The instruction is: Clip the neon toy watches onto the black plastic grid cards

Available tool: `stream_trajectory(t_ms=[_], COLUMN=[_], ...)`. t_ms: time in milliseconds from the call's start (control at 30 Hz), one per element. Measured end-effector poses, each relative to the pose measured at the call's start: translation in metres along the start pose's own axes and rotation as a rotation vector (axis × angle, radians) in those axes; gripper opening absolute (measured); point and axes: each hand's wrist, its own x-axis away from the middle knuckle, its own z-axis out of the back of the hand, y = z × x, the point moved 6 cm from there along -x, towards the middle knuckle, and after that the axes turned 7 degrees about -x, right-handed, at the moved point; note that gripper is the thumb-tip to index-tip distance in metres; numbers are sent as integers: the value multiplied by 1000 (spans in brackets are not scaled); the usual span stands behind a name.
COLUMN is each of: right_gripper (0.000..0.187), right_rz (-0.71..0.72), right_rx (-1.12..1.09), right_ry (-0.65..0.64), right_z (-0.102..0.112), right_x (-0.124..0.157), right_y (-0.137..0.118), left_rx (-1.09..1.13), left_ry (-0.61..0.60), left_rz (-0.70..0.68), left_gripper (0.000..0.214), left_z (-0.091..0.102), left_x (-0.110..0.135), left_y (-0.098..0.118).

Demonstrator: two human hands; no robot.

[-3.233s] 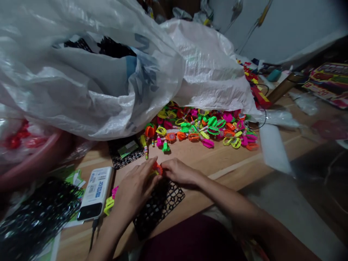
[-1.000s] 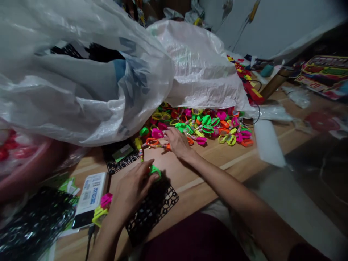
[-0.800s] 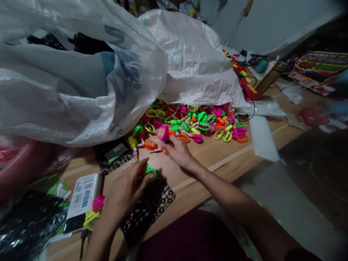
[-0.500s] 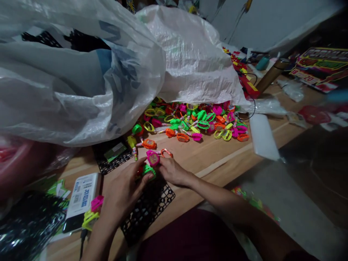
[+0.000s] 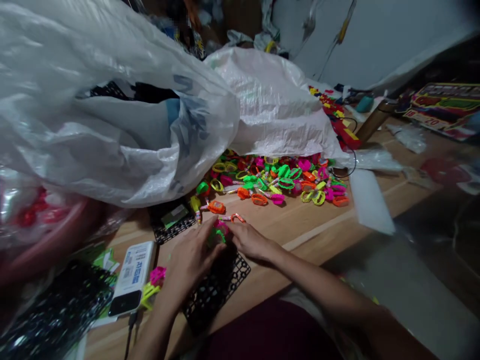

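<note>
My left hand is closed around a green toy watch, its fingers curled over the watch. A pink toy watch sits just above the green one, and the fingertips of my right hand are pinched on its side. Fingers partly cover both watches. An orange toy watch lies just beyond my right knuckles. Under the hands is a black plastic lattice sheet on the wooden table.
A pile of bright toy watches spills from a white sack. A big plastic bag bulges at left. Near my left forearm lie a white power bank with a cable and a yellow toy watch. A brown bottle stands far right.
My view has tilted up and shifted left, so things sit lower and further right. My hands have drawn closer together, and the pink watch has turned and is more covered by fingers.
</note>
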Motion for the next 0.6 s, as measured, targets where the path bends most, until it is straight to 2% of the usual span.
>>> stream_trajectory(t_ms=[100, 167, 233, 300, 400, 433, 500, 567, 600], right_gripper=[45, 41, 31, 23, 17, 19, 37, 45, 38], right_rz=[-201, -303, -349, -336, -291, -293, -310, -311, -299], right_rx=[153, 256, 326, 330, 131, 7, -277, -487, -548], right_ry=[31, 59, 98, 177, 371, 440, 527, 488, 425], right_z=[14, 19, 25, 33, 46, 48, 43, 26, 14], right_x=[-5, 0, 12, 30, 62, 72, 87, 91, 90], right_y=[5, 9, 15, 23, 33, 35, 36, 26, 16], left_rx=[8, 1, 14, 85, 281, 361, 540, 723, 796], left_ry=[25, 45, 120, 248, 395, 407, 387, 337, 316], left_rz=[69, 86, 102, 152, 309, 352, 387, 384, 389], left_gripper=[68, 68, 64, 58, 49, 47, 47, 51, 51], left_z=[-2, 3, 17, 35, 48, 46, 32, 13, 3], left_x=[-17, -23, -16, 7, 57, 72, 92, 98, 98], left_y=[8, 8, 0, -18, -48, -54, -57, -53, -50])
